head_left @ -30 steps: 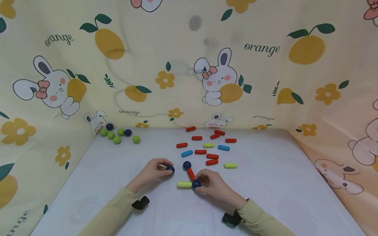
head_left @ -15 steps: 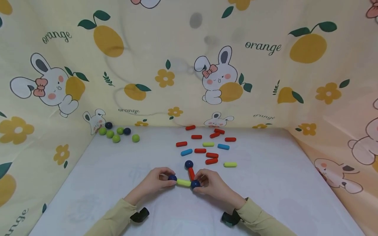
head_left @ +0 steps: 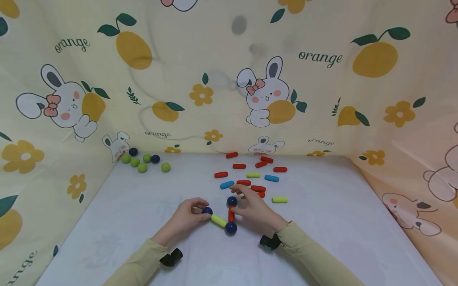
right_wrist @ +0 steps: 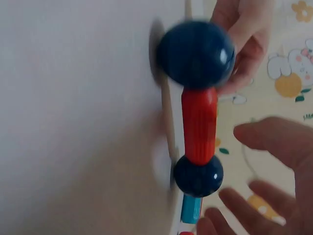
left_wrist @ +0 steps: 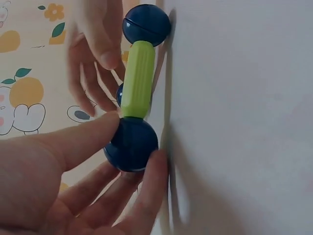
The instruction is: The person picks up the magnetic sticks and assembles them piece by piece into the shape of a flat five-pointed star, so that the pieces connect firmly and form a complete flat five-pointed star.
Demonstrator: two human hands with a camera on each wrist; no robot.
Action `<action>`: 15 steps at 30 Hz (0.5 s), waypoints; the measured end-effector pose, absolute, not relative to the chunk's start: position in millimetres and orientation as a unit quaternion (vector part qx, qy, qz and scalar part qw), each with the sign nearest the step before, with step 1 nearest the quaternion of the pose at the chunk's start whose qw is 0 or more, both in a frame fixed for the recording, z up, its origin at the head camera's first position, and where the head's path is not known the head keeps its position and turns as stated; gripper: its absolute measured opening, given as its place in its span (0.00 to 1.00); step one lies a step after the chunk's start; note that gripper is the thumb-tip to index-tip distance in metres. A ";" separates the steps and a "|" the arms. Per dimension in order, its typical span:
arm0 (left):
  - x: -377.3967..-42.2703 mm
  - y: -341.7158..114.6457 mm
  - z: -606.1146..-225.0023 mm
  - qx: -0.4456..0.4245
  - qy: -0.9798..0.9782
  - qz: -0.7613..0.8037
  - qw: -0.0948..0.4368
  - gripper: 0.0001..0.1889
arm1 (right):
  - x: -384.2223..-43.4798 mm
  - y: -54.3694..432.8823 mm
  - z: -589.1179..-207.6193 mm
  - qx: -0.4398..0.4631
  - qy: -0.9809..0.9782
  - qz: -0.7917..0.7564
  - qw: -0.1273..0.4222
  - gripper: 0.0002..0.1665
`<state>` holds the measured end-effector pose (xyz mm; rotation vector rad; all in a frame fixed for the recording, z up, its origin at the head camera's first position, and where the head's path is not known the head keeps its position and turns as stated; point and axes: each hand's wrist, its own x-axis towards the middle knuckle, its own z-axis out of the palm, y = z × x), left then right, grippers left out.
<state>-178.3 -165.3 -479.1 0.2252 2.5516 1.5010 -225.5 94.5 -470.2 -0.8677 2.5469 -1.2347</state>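
Note:
My left hand (head_left: 187, 216) pinches a dark blue ball (left_wrist: 132, 144) between thumb and fingers. That ball sits at one end of a yellow-green rod (head_left: 218, 221), whose other end meets a second dark blue ball (head_left: 231, 228). From this corner ball a red rod (head_left: 231, 215) runs away from me to a third dark blue ball (head_left: 231, 201). My right hand (head_left: 253, 205) hovers beside the red rod and far ball, thumb and fingers spread. In the right wrist view its fingers (right_wrist: 266, 134) are apart from the pieces.
Beyond the hands lie scattered loose rods: several red ones (head_left: 239, 166), blue ones (head_left: 272, 178) and yellow-green ones (head_left: 280, 200). At the back left several green balls (head_left: 142, 167) and two dark blue balls (head_left: 155, 159) cluster by the patterned cloth wall (head_left: 200, 119).
The left hand has brought its ball from apart onto the yellow-green rod's end. The right hand has let go of the corner ball and moved forward, toward the far ball.

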 end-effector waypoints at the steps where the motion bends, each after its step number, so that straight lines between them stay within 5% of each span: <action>1: -179.5 -164.5 -479.6 0.074 0.857 0.503 0.086 0.17 | -227.4 94.8 -470.9 -0.301 0.854 -0.412 0.099 0.35; 15: -206.8 -155.4 -482.5 0.024 0.872 0.483 0.082 0.13 | -214.3 107.0 -472.8 -0.299 0.871 -0.371 0.118 0.24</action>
